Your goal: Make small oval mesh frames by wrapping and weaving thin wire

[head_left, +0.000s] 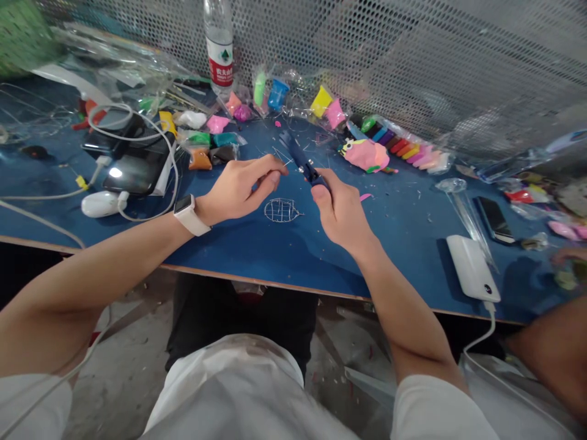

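Beyond the left hand (pixel 247 186) stands a clear bottle (pixel 221 73) with a red-and-white label, up against a perforated metal panel (pixel 367 43). Nearer that hand lie an orange packet (pixel 200 159) and a green packet (pixel 199 138). To its left, a glossy black device (pixel 137 168) sits behind a rounded white gadget (pixel 99 204) (a white cable is plugged into it). Beyond the right hand (pixel 342 211) are a yellow packet (pixel 321 101) and, off to the right, a row of coloured sticks (pixel 403 148). Well right of that hand, a white power bank (pixel 472 267) lies near a dark phone (pixel 494 219).
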Motion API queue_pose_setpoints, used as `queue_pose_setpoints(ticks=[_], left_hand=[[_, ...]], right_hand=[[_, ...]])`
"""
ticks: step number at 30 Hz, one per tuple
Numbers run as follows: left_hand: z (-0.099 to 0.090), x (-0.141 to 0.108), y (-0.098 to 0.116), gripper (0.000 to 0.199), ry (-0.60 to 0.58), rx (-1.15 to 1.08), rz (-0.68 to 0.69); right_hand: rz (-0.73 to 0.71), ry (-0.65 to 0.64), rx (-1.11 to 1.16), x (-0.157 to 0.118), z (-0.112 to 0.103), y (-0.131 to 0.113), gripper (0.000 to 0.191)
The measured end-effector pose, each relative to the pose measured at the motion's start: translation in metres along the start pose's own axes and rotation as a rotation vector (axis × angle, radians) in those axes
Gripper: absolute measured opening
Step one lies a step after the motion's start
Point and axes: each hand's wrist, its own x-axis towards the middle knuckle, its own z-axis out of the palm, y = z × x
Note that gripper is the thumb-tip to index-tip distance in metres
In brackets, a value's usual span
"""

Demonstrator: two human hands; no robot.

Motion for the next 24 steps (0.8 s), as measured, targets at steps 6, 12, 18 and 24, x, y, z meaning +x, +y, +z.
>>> queue_pose_setpoints(ticks=[6,12,18,24], left_hand=[[0.002,0.0,0.0,0.023,0.008,-0.042,0.039],[0.001,0.002,-0.01,0.027,0.091,0.026,0.065],[0.004,-0.003,-0.022,0.041,0.075,-0.074,-0.047],[0.011,-0.003,-0.025,0.048,0.112,-0.342,-0.155]], right_hand=[[0.03,0.063,-0.112,-0.002,0.004,-0.003,0.071],[0.033,0.087,-0.096,-0.004,0.009,-0.008,0.074],[0.028,0.032,-0.029,-0.004,0.011,-0.009,0.072],[0.059,-0.032,0.025,-0.005,0.007,-0.01,0.074]])
